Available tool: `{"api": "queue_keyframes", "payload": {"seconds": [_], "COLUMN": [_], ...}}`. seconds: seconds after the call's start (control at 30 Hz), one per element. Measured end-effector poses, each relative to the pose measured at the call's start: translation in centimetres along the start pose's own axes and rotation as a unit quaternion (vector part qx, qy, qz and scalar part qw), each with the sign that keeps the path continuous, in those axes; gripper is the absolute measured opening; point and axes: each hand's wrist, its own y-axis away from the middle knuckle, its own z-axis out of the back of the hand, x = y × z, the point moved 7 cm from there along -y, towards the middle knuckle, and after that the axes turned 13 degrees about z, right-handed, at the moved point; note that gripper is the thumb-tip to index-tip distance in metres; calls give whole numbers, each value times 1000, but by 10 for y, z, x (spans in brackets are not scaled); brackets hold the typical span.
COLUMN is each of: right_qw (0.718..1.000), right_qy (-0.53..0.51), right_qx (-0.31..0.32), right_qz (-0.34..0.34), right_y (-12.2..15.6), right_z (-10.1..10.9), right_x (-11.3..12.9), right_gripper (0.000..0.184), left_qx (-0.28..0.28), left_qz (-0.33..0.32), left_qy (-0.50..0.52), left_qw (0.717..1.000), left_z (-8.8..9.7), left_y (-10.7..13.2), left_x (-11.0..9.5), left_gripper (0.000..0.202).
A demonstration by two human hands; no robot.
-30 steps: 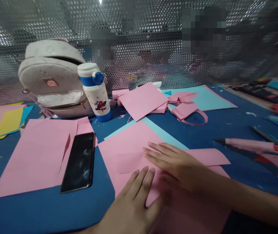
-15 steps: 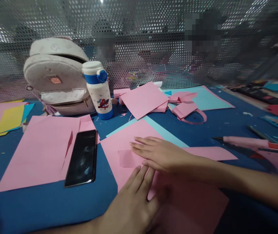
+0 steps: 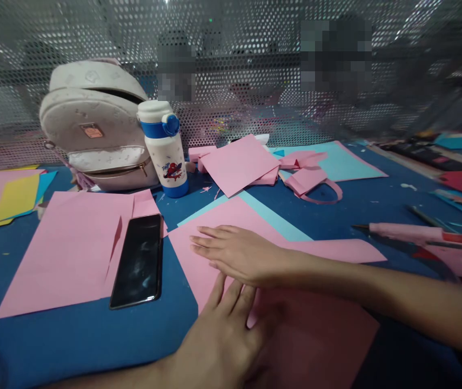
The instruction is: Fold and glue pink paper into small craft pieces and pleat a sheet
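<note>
My right hand lies flat on a pink paper sheet, its fingers stretched out to the left. Just below it, my left hand rests palm down with fingers extended, their tips reaching the edge of my right hand. A pink paper strip sticks out to the right from behind my right wrist. Under the pink sheet, a light blue sheet shows along its upper right edge. Whatever lies beneath my palms is hidden.
Left of my hands are a black phone and another pink sheet. A white backpack and a bottle stand behind. Folded pink paper pieces lie at the back. At the right is a pink glue gun.
My right hand has slid left across the sheet, covering a small pink square that showed beside its fingertips. My left hand has stayed nearly in place.
</note>
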Motion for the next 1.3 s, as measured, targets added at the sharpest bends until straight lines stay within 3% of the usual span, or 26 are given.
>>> {"api": "queue_keyframes", "payload": {"seconds": [0.27,0.47,0.7,1.0,1.2,1.3], "right_qw": [999,994,983,964,948,948], "right_qy": [-7,68,147,190,218,217], "right_qx": [-13,-56,-33,-60,-50,-54], "right_qz": [-32,-62,-106,-175,-226,-225], "right_y": [15,59,113,161,187,190], "right_z": [-2,-6,-5,5,-2,-4], "right_x": [5,3,3,14,12,11], "right_gripper": [52,51,49,53,53,54], "left_qx": [24,26,37,38,13,-26], "left_qz": [4,-7,-2,-6,-12,-18], "left_qy": [-29,-34,-16,-28,-56,-94], "left_qw": [999,999,999,999,998,995], "left_z": [-2,-5,-2,-4,3,8], "left_y": [3,3,4,3,-1,-5], "left_x": [1,0,0,-2,-4,-2], "left_gripper": [74,78,71,69,68,55]}}
